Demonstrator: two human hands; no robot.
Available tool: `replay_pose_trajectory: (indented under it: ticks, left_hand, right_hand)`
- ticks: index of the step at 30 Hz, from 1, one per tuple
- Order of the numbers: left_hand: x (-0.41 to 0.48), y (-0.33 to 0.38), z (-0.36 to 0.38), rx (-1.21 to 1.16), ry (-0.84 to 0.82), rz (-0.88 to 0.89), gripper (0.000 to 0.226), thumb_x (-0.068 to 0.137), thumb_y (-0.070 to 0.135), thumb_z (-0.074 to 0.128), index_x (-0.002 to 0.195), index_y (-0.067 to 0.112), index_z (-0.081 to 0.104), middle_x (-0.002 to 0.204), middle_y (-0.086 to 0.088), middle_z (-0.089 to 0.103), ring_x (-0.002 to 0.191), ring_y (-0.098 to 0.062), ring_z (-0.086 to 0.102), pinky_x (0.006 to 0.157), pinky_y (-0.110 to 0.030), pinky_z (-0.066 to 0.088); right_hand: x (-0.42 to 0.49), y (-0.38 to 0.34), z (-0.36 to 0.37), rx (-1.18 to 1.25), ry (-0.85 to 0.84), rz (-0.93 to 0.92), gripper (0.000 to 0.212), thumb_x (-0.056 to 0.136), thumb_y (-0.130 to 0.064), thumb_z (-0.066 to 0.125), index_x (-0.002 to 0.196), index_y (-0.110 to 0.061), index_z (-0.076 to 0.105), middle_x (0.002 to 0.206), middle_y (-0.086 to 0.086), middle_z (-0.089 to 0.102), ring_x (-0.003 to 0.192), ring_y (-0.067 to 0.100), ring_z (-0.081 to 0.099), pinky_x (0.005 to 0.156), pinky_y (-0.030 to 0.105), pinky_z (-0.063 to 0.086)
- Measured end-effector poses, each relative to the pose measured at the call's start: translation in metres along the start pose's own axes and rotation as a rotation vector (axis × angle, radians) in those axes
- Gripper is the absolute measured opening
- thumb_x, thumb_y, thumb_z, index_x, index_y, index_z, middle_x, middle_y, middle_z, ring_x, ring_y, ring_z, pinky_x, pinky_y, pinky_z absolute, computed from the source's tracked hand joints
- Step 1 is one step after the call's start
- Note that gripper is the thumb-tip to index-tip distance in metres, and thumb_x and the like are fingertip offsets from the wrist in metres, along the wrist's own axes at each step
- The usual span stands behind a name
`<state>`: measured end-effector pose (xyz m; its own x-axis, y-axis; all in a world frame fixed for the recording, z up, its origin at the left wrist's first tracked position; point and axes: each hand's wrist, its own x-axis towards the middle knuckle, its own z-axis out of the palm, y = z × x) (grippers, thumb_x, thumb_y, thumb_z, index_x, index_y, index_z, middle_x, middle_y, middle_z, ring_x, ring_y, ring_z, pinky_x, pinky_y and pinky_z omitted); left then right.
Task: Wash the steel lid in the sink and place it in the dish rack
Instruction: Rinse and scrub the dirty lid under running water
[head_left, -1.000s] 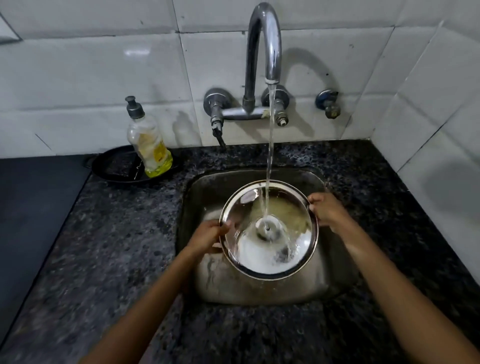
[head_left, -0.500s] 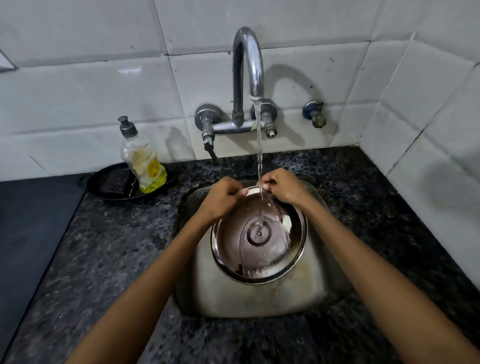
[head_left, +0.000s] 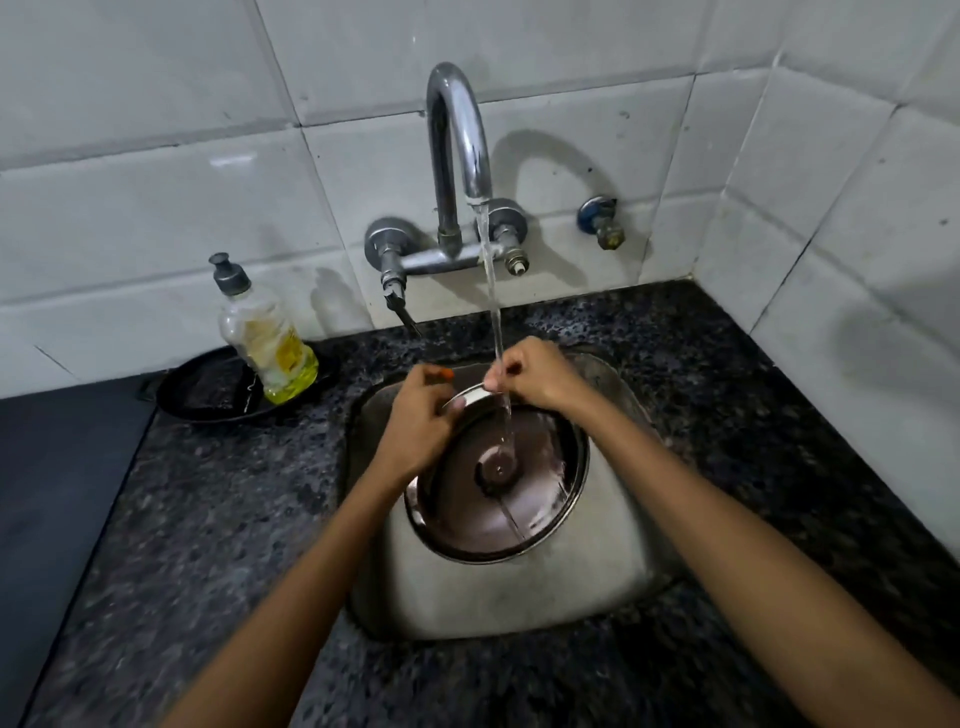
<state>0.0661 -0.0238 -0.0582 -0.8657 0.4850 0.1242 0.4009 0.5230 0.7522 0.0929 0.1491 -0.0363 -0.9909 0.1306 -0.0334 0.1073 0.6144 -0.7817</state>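
Observation:
The round steel lid (head_left: 524, 499) is held tilted over the steel sink (head_left: 519, 597), its face with a central knob turned toward me. Water from the tap (head_left: 457, 156) runs in a thin stream onto the knob and down the lid. My left hand (head_left: 421, 421) grips the lid's upper left rim. My right hand (head_left: 535, 376) pinches the top rim, right in the stream. The far edge of the lid is hidden behind both hands. No dish rack is in view.
A dish soap bottle (head_left: 270, 343) with yellow liquid stands in a black pan (head_left: 208, 389) on the dark speckled counter (head_left: 208, 545) left of the sink. White tiled walls close the back and right. A small valve (head_left: 602, 223) sits right of the tap.
Both hands moved from the lid's sides to its top rim, and the lid tipped up steeper. The foam and pooled water on it have rinsed off.

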Motion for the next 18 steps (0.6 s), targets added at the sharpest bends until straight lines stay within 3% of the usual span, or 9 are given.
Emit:
replay_pose_trajectory:
  ticks: [3, 6, 8, 11, 13, 15, 16, 18]
  left_hand:
    - [0.003, 0.004, 0.002, -0.085, 0.104, -0.028, 0.020, 0.088, 0.009, 0.057, 0.087, -0.007, 0.069, 0.112, -0.005, 0.046, 0.099, -0.011, 0.047, 0.074, -0.001, 0.034]
    - [-0.007, -0.006, -0.001, -0.178, 0.170, -0.053, 0.020, 0.088, 0.007, 0.055, 0.084, -0.008, 0.068, 0.112, -0.004, 0.046, 0.101, -0.012, 0.048, 0.074, 0.006, 0.035]
    - [-0.011, -0.013, -0.005, -0.245, 0.208, -0.124, 0.021, 0.090, 0.008, 0.054, 0.087, -0.006, 0.069, 0.108, -0.004, 0.050, 0.098, -0.012, 0.050, 0.078, -0.005, 0.041]
    - [-0.009, -0.013, 0.001, -0.326, 0.223, -0.269, 0.022, 0.089, 0.021, 0.053, 0.076, 0.020, 0.072, 0.090, -0.003, 0.066, 0.090, -0.021, 0.060, 0.083, -0.038, 0.049]
    - [-0.002, -0.003, 0.010, -0.299, 0.242, -0.393, 0.028, 0.086, 0.027, 0.052, 0.066, 0.018, 0.068, 0.076, -0.011, 0.067, 0.075, -0.023, 0.058, 0.075, -0.040, 0.051]
    - [0.006, 0.010, 0.017, -0.351, 0.254, -0.509, 0.030, 0.088, 0.020, 0.053, 0.062, 0.010, 0.065, 0.068, -0.011, 0.062, 0.073, -0.023, 0.056, 0.076, -0.036, 0.051]
    - [0.010, 0.016, 0.020, -0.393, 0.238, -0.548, 0.030, 0.088, 0.016, 0.053, 0.060, 0.009, 0.062, 0.065, -0.010, 0.060, 0.072, -0.023, 0.056, 0.077, -0.037, 0.051]
    - [0.019, 0.025, 0.024, -0.400, 0.187, -0.579, 0.033, 0.086, 0.009, 0.053, 0.053, 0.009, 0.057, 0.060, -0.008, 0.055, 0.063, -0.022, 0.054, 0.067, -0.038, 0.051]
  right_hand:
    - [0.003, -0.009, -0.007, 0.026, 0.018, -0.064, 0.014, 0.076, -0.016, 0.072, 0.084, -0.004, 0.074, 0.079, 0.004, 0.072, 0.067, -0.005, 0.058, 0.060, 0.008, 0.040]
    - [0.000, 0.012, -0.019, 0.005, -0.001, -0.014, 0.017, 0.078, -0.021, 0.070, 0.086, -0.007, 0.073, 0.076, 0.006, 0.070, 0.071, 0.008, 0.059, 0.066, 0.022, 0.041]
    - [-0.007, 0.032, -0.023, -0.043, 0.063, 0.083, 0.017, 0.080, -0.019, 0.067, 0.093, -0.009, 0.071, 0.086, 0.010, 0.071, 0.082, 0.017, 0.060, 0.074, 0.026, 0.043]
    - [-0.027, 0.041, -0.011, -0.219, 0.127, 0.103, 0.034, 0.080, -0.028, 0.067, 0.110, -0.013, 0.062, 0.109, 0.010, 0.066, 0.104, 0.025, 0.059, 0.090, 0.033, 0.045]
    - [-0.044, 0.032, 0.010, -0.245, 0.016, 0.108, 0.063, 0.078, -0.043, 0.065, 0.131, -0.015, 0.045, 0.132, 0.012, 0.049, 0.123, 0.028, 0.045, 0.100, 0.039, 0.039]
    - [-0.062, 0.015, 0.033, -0.078, -0.146, 0.063, 0.079, 0.072, -0.057, 0.065, 0.136, -0.020, 0.036, 0.141, 0.011, 0.042, 0.129, 0.028, 0.039, 0.106, 0.045, 0.037]
    - [-0.069, 0.009, 0.044, -0.008, -0.192, 0.010, 0.078, 0.070, -0.060, 0.065, 0.133, -0.022, 0.039, 0.137, 0.009, 0.048, 0.125, 0.025, 0.044, 0.103, 0.043, 0.041]
    - [-0.079, -0.001, 0.057, 0.008, -0.174, -0.020, 0.063, 0.074, -0.043, 0.069, 0.127, -0.020, 0.043, 0.123, 0.004, 0.057, 0.111, 0.017, 0.053, 0.090, 0.031, 0.044]
